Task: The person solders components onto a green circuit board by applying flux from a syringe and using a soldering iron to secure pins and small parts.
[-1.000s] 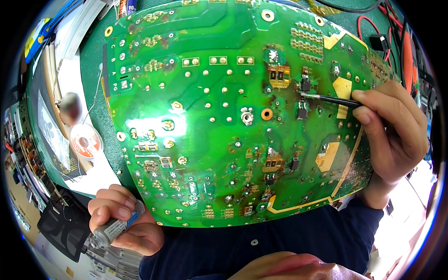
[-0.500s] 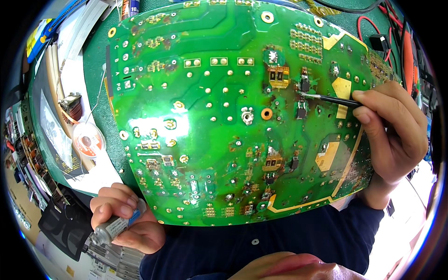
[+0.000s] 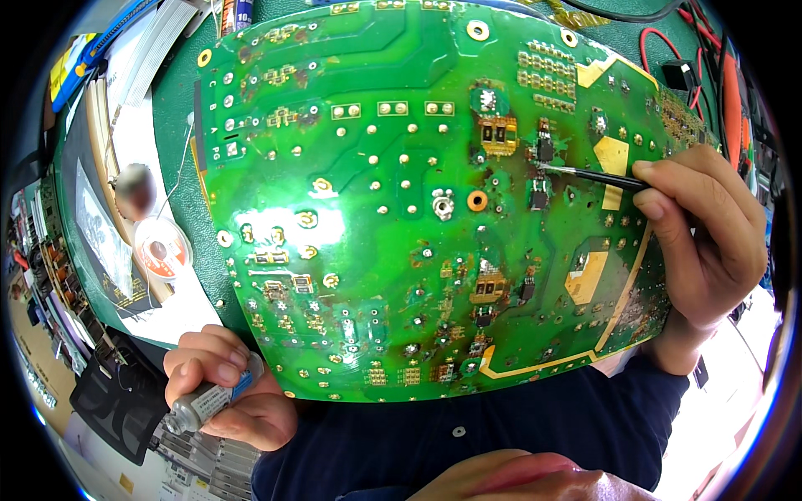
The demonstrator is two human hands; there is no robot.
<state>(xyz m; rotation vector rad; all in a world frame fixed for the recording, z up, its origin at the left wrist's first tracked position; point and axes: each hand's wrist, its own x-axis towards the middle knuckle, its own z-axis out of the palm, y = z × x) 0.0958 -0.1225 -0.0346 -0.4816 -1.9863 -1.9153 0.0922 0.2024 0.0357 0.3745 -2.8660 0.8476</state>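
A large green circuit board [image 3: 401, 275] spans the middle, its soldered side facing me. My right hand [image 3: 710, 230] pinches a slim black-handled tool [image 3: 606, 177] with a pale, fine tip, possibly a small brush. That tip touches or nearly touches the board between two small black chips [image 3: 538, 197], where the surface looks brown and stained. At the board's lower left corner, my left hand [image 3: 230, 388] is closed around a small clear bottle [image 3: 205, 405] with a printed label. The bottle is tilted, its neck toward the lower left. Whether this hand also supports the board is unclear.
A solder spool [image 3: 163, 250] rests at the left on white paper, below a dark, blurred round thing [image 3: 136, 192]. Grey ribbon cable [image 3: 159, 52] lies farther back. Red and black cables [image 3: 710, 58] run along the far right of the green mat [image 3: 171, 134].
The board has shifted very slightly, its left side to the right. The tool tip stays at almost the same spot by the chips. My left hand has barely moved.
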